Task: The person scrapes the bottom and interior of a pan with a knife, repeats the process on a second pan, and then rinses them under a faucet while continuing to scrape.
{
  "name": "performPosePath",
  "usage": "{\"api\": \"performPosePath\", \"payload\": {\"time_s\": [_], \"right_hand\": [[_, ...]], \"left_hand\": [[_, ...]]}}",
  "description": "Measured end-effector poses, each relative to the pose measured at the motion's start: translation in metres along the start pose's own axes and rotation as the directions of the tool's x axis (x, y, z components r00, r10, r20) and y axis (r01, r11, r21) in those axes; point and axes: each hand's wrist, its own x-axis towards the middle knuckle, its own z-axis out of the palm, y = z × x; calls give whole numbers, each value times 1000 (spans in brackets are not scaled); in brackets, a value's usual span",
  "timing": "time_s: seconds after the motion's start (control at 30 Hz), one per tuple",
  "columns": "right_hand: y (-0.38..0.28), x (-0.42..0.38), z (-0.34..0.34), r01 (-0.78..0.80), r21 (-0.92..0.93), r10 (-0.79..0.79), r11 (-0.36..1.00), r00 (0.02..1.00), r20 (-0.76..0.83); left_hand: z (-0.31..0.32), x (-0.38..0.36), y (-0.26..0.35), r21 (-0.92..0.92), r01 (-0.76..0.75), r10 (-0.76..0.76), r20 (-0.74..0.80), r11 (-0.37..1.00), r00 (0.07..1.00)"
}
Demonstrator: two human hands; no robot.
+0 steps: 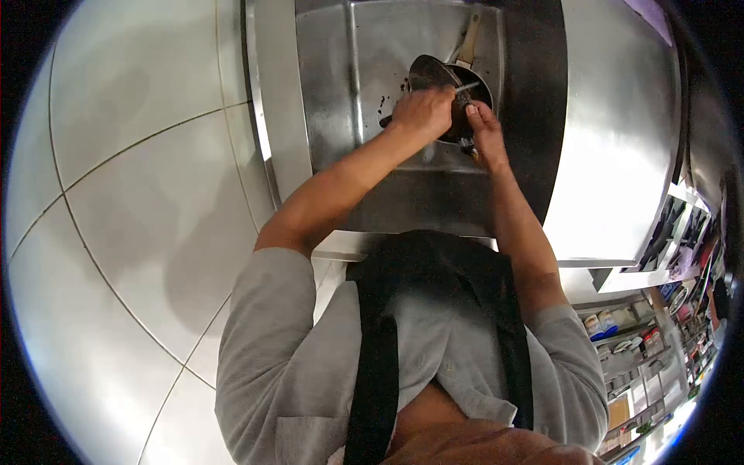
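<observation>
My left hand (pixel 422 112) is closed in a fist around a thin tool, which looks like a knife. Its dark end (pixel 386 122) sticks out on the left, and a narrow pale metal strip (pixel 467 87) shows on the right. My right hand (pixel 487 133) grips a dark, narrow piece, possibly the handle of the dark round pan (pixel 431 71), its thumb on top. That pan tilts just beyond my left hand. Beneath both hands sits another dark pan (pixel 482 77) with a beige handle (pixel 469 39) pointing away. My fingers hide much of what they hold.
The pans are in a steel sink (pixel 403 31) with dark crumbs (pixel 384 101) on its bottom. A steel counter (pixel 612 139) lies to the right and a white tiled wall (pixel 139 194) to the left. Shelves with containers (pixel 612 322) stand at the lower right.
</observation>
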Motion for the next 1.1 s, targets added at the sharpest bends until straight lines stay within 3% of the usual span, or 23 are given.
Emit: {"api": "performPosePath", "payload": {"time_s": [0.03, 0.13, 0.23, 0.33, 0.47, 0.53, 0.63, 0.73, 0.8, 0.83, 0.93, 0.97, 1.07, 1.1], "right_hand": [[-5, -4, -8, -95, -20, 95, 995, 994, 47], [23, -2, -31, -299, -83, 286, 951, 948, -136], [16, 4, -30, -196, -177, 210, 965, 976, 66], [-20, -4, -13, -76, -346, 153, 935, 968, 200], [-6, 6, -7, -42, -204, 79, 978, 981, 175], [-14, 3, 2, -59, -141, 83, 988, 983, 166], [-29, -4, 5, 8, -299, 26, 954, 993, 111], [-4, 11, 1, 71, -213, -39, 975, 988, 149], [-20, 4, 0, -23, -227, 53, 974, 990, 131], [-28, 0, -1, -72, -234, 102, 969, 988, 118], [-13, 10, 0, 11, -214, 23, 977, 987, 158], [-11, 9, -1, -37, -215, 73, 976, 984, 165], [-17, 1, -4, -126, -206, 165, 970, 969, 183], [-11, 1, -4, -119, -191, 157, 974, 968, 196]], "left_hand": [[-2, 5, -3, -3, 14, -15, -13, 1000, 1000], [-13, 15, -11, 54, 32, -34, 28, 998, 999], [-24, 21, -14, 80, 51, -55, 48, 996, 997], [-31, 24, -21, 92, 25, -22, -37, 995, 999], [-19, -3, 12, 107, -28, 18, 88, 994, 996], [-19, -5, 9, 86, -25, 23, 19, 996, 1000], [-32, 14, -13, 108, 16, -15, -17, 994, 1000], [-11, -10, 18, 121, -67, 55, 102, 990, 993], [-7, 9, -16, 96, 23, -21, -20, 995, 1000], [-10, 11, -20, 81, 22, -20, -27, 996, 999], [2, -10, 12, 105, -27, 22, 55, 994, 998], [8, -12, 8, 37, -67, 67, 6, 997, 998], [11, 13, -31, 4, 37, -36, -94, 999, 995], [15, 6, -21, -3, 51, -51, -57, 999, 997]]}}
